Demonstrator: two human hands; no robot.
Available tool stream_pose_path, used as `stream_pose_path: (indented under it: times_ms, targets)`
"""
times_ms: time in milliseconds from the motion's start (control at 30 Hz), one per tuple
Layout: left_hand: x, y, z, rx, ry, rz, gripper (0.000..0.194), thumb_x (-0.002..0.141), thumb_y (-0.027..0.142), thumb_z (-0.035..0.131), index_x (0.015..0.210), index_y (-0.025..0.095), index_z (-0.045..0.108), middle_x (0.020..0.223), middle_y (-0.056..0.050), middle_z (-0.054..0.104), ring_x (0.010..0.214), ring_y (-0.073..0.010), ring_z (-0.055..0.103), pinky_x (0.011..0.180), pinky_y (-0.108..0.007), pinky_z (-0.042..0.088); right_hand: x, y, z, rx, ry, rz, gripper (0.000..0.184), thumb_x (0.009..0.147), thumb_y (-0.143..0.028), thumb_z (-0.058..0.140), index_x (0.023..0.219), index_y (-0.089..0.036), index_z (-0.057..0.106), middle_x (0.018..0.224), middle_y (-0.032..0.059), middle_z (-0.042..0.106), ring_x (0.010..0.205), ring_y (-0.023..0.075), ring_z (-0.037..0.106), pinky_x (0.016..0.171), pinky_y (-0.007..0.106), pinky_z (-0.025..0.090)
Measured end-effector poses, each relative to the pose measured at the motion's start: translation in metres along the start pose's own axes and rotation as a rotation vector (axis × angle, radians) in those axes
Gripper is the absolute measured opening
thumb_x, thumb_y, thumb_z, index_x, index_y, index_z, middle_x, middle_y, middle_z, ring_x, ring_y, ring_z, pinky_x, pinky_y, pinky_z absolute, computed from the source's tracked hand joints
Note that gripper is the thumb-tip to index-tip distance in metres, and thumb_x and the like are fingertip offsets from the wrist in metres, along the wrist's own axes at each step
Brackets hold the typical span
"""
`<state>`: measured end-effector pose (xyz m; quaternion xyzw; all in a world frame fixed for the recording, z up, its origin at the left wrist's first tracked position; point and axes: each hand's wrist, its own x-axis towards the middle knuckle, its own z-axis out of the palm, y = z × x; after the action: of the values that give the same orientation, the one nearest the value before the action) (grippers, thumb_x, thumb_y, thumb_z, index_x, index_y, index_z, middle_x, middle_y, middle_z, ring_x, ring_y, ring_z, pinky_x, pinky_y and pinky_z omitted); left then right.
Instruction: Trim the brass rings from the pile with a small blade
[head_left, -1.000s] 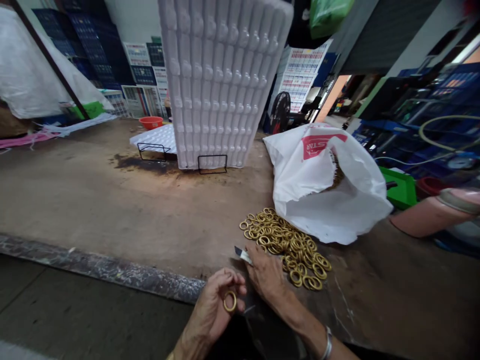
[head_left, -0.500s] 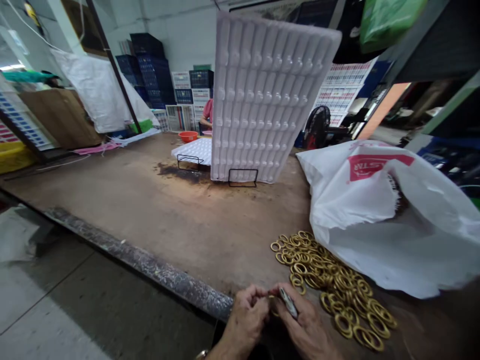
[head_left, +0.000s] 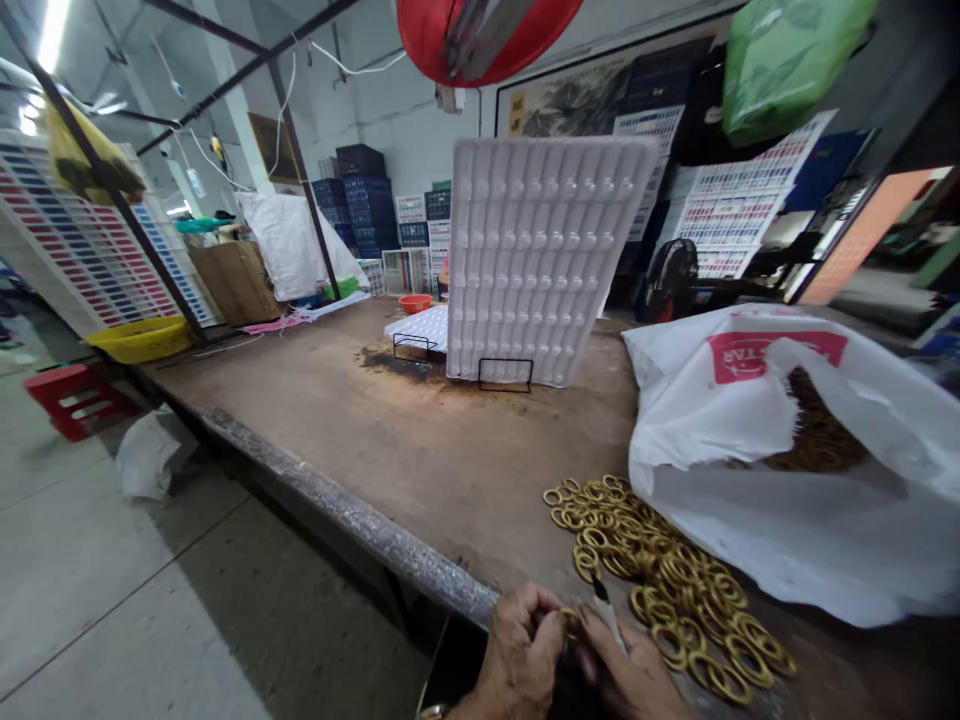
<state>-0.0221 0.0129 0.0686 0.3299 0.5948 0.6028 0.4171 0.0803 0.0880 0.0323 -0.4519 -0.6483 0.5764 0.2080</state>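
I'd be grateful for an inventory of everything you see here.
Rings: many, gold, piled at near right
Held ring: one, gold, between left hand and right hand
Knife: one, white and black, in right hand
Table: one, brown, centre
Printed sack: one, white and red, right
Trays: two, whitish, far part of table
Wire stands: two, black, by the trays
Bowl: one, orange, far table edge
Tub: one, yellow, far left
Stool: one, red, left floor
Small fan: one, black, behind sack
Crates: many, blue and white, background
Green bag: one, green, upper right
Left hand: one, bare, bottom centre
Right hand: one, bare, beside it
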Motion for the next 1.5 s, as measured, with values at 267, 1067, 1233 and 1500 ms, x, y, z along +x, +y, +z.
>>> stream_pose_path:
  times_ms: [267, 1067, 1233, 1500]
  targets:
    - [-0.018, 0.007, 0.030, 0.085, -0.179, 0.024, 0.018, 0.078, 0.030, 0.050, 0.070, 0.015, 0.055, 0.058, 0.003, 0.048, 0.055, -0.0099, 0.041, 0.054, -0.021, 0.033, -0.027, -0.005, -0.036, 0.081, 0.155, -0.114, 0.029, 0.071, -0.045, 0.047, 0.058, -0.018, 0.049, 0.051, -0.0041, 0.046, 0.048, 0.0100, 0.040, 0.046, 0.021, 0.034]
    - [0.003, 0.002, 0.043, -0.056, -0.302, -0.314, 0.034, 0.076, 0.050, 0.053, 0.073, 0.017, 0.048, 0.059, 0.005, 0.046, 0.041, -0.0036, 0.029, 0.038, -0.017, 0.019, -0.043, 0.007, -0.057, -0.562, 0.154, -0.329, 0.016, 0.073, -0.011, 0.039, 0.070, -0.020, 0.052, 0.062, -0.0006, 0.058, 0.057, 0.0115, 0.051, 0.055, 0.019, 0.032]
    - [0.005, 0.003, 0.044, 0.013, -0.278, -0.285, 0.034, 0.075, 0.050, 0.054, 0.070, 0.017, 0.048, 0.050, 0.007, 0.040, 0.040, -0.0049, 0.027, 0.039, -0.018, 0.020, -0.041, 0.003, -0.054, -0.622, 0.096, -0.280, 0.018, 0.070, -0.009, 0.040, 0.075, -0.020, 0.053, 0.071, 0.0011, 0.063, 0.064, 0.0126, 0.056, 0.057, 0.020, 0.032]
    - [0.002, -0.004, 0.039, 0.035, -0.308, -0.213, 0.036, 0.076, 0.051, 0.054, 0.067, 0.016, 0.049, 0.055, 0.004, 0.044, 0.043, -0.0053, 0.031, 0.041, -0.018, 0.022, -0.040, 0.001, -0.057, -0.777, 0.029, -0.172, 0.027, 0.069, -0.007, 0.039, 0.087, -0.020, 0.054, 0.074, 0.0029, 0.065, 0.067, 0.0154, 0.058, 0.056, 0.022, 0.028]
